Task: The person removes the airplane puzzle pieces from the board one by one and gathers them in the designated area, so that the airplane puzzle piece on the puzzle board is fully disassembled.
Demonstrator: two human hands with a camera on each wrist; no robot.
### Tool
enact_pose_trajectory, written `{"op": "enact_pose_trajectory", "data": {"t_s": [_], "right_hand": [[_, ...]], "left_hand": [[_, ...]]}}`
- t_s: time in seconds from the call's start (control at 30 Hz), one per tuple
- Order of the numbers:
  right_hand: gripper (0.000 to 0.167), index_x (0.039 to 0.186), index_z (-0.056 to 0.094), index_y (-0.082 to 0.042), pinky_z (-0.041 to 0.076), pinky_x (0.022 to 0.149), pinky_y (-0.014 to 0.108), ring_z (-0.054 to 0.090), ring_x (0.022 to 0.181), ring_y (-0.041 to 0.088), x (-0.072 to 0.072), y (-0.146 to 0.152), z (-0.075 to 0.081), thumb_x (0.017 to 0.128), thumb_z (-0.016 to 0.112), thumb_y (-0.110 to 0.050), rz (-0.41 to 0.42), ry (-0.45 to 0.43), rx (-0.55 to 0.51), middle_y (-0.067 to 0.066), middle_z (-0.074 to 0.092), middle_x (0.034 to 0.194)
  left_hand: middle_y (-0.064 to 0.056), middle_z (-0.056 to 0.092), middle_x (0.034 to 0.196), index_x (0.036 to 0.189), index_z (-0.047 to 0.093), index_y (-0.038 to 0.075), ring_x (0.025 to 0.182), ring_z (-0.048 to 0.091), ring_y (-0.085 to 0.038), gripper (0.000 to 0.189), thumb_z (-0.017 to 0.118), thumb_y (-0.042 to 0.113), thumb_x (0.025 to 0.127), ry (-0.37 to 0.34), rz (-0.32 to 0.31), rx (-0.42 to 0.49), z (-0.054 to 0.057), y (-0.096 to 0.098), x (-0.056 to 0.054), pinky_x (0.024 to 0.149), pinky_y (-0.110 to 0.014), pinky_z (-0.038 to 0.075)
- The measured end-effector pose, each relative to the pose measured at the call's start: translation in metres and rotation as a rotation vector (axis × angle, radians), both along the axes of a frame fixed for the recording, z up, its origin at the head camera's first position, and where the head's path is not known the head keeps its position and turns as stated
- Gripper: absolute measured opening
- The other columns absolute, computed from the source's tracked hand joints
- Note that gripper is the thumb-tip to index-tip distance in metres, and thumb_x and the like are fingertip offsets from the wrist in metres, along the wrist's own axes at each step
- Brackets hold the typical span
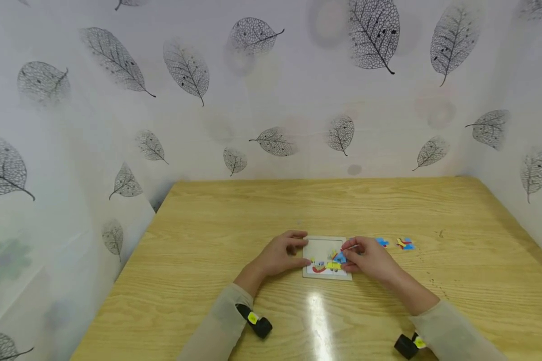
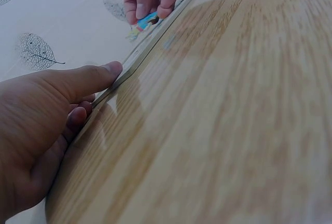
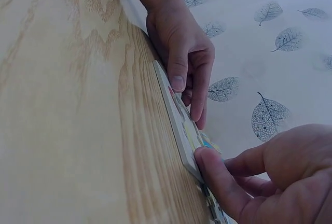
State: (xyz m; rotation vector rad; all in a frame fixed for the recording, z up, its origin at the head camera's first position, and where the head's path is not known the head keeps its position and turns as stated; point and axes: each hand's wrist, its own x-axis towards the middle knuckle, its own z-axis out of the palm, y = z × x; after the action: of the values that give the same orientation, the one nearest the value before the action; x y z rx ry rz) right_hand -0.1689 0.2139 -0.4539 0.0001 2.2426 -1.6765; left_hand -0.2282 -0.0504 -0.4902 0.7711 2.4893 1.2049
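Note that your tabletop (image 1: 198, 225) looks like wood or a wood-grain laminate, smooth and glossy enough to throw back a bright streak of light. Your jigsaw tray (image 1: 318, 248) appears to be pale, matt wood with plain, smooth edges. The jigsaw piece (image 1: 340, 257) bears a smooth, coloured print. Your sleeves (image 1: 221, 321) look like thin, slightly sheer cloth. Your wrist camera (image 1: 263, 327) resembles black plastic. The wall covering (image 1: 289, 105) appears matt, lightly creased, either cloth or plastic sheeting.
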Motion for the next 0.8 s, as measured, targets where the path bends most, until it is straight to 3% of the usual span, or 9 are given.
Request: {"op": "enact_pose_trajectory", "data": {"t_s": [0.53,0.8], "right_hand": [[0.034,0.125,0.051,0.015,0.059,0.079,0.029,0.071,0.088,0.017,0.002,0.01,-0.004,0.097,0.061,0.0,-0.038,-0.008,-0.116,0.015,0.061,0.103],[0.041,0.128,0.053,0.013,0.059,0.08,0.03,0.073,0.089,0.017,0.004,0.024,-0.002,0.095,0.067,-0.008,-0.068,0.018,-0.109,0.013,0.063,0.106]], "left_hand": [[0.004,0.052,0.148,0.134,0.064,0.01,0.095,0.053,-0.006,0.056,0.08,0.032,0.085,0.018,-0.017,0.008,0.002,0.001,0.001,0.083,-0.02,0.047],[0.006,0.051,0.149,0.136,0.063,0.012,0.095,0.054,-0.006,0.056,0.08,0.031,0.086,0.017,-0.02,0.021,0.001,-0.002,0.001,0.084,-0.02,0.047]]}}
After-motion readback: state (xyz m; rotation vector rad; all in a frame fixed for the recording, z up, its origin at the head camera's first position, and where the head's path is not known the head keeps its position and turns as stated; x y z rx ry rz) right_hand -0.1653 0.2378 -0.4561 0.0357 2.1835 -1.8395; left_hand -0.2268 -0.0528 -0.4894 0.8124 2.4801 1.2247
